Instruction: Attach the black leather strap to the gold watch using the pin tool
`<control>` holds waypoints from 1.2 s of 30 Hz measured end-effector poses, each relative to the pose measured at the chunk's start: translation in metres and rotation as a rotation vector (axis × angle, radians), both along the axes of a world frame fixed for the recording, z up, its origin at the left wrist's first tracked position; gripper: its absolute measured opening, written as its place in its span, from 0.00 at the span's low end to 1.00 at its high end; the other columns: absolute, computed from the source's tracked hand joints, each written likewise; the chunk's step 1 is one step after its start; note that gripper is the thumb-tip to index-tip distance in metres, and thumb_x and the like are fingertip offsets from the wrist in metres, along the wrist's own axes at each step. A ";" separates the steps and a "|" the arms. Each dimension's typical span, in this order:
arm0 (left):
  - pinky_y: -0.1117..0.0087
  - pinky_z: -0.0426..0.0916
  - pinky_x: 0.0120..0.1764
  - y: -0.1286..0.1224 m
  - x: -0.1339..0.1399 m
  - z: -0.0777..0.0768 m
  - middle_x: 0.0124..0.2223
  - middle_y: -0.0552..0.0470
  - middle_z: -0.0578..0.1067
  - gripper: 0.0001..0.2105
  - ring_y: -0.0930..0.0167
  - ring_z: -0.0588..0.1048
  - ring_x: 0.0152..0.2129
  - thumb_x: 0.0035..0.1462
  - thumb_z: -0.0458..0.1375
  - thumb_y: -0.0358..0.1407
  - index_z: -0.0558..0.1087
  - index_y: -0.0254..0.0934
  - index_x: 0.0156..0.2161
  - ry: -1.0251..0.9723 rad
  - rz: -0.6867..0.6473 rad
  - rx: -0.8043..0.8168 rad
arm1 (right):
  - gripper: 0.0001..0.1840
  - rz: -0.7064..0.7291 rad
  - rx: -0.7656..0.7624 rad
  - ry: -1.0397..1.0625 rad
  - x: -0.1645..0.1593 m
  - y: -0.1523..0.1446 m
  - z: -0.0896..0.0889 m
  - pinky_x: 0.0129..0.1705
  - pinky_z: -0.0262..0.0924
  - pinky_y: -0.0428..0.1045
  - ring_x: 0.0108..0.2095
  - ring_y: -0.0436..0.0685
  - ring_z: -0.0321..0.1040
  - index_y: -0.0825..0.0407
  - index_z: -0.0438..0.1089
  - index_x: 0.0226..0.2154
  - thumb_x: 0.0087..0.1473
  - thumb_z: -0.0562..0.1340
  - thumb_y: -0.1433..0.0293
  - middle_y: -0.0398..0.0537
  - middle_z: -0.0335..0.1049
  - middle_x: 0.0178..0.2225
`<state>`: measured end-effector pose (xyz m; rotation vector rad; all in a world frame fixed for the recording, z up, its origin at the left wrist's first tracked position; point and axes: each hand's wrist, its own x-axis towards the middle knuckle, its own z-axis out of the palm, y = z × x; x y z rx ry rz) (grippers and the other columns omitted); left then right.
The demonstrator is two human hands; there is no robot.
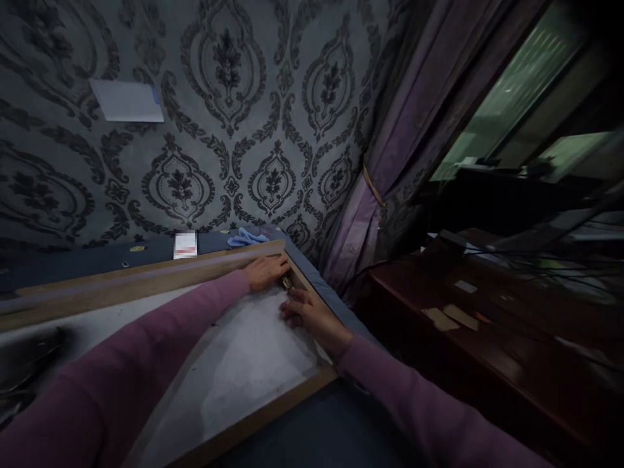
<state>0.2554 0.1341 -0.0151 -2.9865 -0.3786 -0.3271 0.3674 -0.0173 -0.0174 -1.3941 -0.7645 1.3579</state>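
A shallow tray with a wooden rim (214, 257) and a whitish floor (244, 351) lies before me. My left hand (266, 273) rests at its far right corner, palm down, with the fingers stretched toward the rim. Just below those fingertips, against the inner side of the rim, is a small brass-coloured piece (286, 282); its kind is too dark and small to tell. My right hand (316, 318) is near that piece over the right side of the tray, its fingers bent and apart, with nothing visible in them.
Dark blue cloth (312, 266) lies under the tray. Behind the tray are a light blue crumpled cloth (247, 238) and a small white packet (185, 246). A blurred dark object (29, 364) sits at left. At right stands a reddish table (487, 351) with papers and cables.
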 end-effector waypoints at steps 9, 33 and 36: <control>0.65 0.66 0.41 -0.011 -0.007 0.007 0.53 0.42 0.67 0.11 0.64 0.73 0.40 0.59 0.49 0.24 0.67 0.35 0.45 0.008 0.034 -0.041 | 0.13 0.030 0.025 -0.009 0.000 0.000 0.000 0.22 0.59 0.41 0.23 0.50 0.69 0.53 0.65 0.35 0.44 0.65 0.77 0.43 0.71 0.23; 0.71 0.61 0.30 -0.208 -0.252 0.042 0.35 0.51 0.73 0.11 0.71 0.71 0.27 0.66 0.45 0.30 0.68 0.38 0.36 -0.045 0.401 -0.199 | 0.11 0.661 0.313 -0.586 -0.017 -0.010 -0.003 0.24 0.57 0.45 0.22 0.50 0.64 0.56 0.73 0.30 0.49 0.63 0.64 0.43 0.68 0.20; 0.71 0.64 0.35 -0.213 -0.302 0.033 0.38 0.49 0.76 0.12 0.70 0.75 0.33 0.67 0.45 0.35 0.71 0.38 0.41 -0.290 0.611 -0.196 | 0.12 0.840 0.395 -0.774 -0.040 -0.010 0.010 0.26 0.57 0.46 0.23 0.52 0.65 0.57 0.73 0.31 0.53 0.58 0.65 0.45 0.70 0.21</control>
